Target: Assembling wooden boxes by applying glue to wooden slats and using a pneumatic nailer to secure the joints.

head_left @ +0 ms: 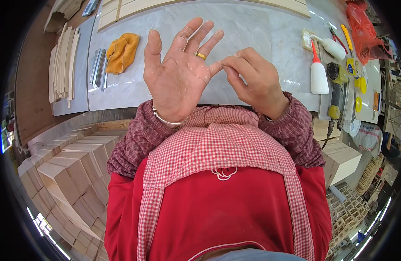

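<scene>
Overhanging grey tabletop (248, 30) near stacked wood (63, 172), right hand (257, 78) pinches outspread left hand's (176, 82) pinky (215, 68).

Woodworking workshop, wood strips (62, 65), power tool (335, 100)

Left of your left hand (176, 80): metal strips (97, 68), bundled; farther left, wood strips (63, 65), pale, stacked. Beyond your left fingertips: boards (200, 9), pale, long.

Well right of your right hand (255, 80), you have: tools (334, 112), yellow and black; rolls (360, 85), yellow; knife (347, 37), yellow-handled; bag (361, 32), red, crumpled, farther out.

Nearer your body than your left hand, to its left: blocks (63, 174), wooden, in stacked rows.

Nearer your body than your right hand, to its right: timber (342, 163), pale; farther right, sack (368, 138), whitish.
</scene>
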Motion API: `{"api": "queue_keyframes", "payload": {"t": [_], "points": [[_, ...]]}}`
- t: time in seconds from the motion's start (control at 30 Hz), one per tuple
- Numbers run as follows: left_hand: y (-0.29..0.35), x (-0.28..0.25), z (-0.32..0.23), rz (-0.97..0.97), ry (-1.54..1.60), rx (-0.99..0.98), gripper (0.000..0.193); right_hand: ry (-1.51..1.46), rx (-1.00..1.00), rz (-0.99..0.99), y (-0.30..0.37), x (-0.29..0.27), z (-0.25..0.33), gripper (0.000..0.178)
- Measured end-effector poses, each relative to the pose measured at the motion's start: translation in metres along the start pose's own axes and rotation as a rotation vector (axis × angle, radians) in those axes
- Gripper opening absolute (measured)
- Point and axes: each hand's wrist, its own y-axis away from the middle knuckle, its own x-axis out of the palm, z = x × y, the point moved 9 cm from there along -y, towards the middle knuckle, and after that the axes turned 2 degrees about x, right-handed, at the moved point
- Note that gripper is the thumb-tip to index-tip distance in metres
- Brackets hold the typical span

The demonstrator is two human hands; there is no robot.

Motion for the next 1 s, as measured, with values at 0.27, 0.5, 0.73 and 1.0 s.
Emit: {"api": "queue_keyframes", "payload": {"t": [0.27, 0.5, 0.73, 1.0], "points": [[0.000, 0.000, 0.001, 0.007, 0.015, -0.020, 0.071, -0.110, 0.104, -0.062, 0.002, -0.002, -0.012, 0.021], [-0.002, -0.001, -0.002, -0.033, 0.070, 0.001, 0.073, -0.230, 0.109, -0.116, 0.004, -0.005, 0.003, 0.023], [-0.002, -0.001, 0.000, -0.043, 0.087, 0.019, 0.078, -0.159, -0.022, -0.063, 0.002, 0.012, 0.025, 0.024], [-0.002, -0.006, 0.001, -0.022, 0.034, 0.017, 0.072, -0.201, 0.120, -0.041, 0.003, 0.014, 0.009, 0.018]]}}
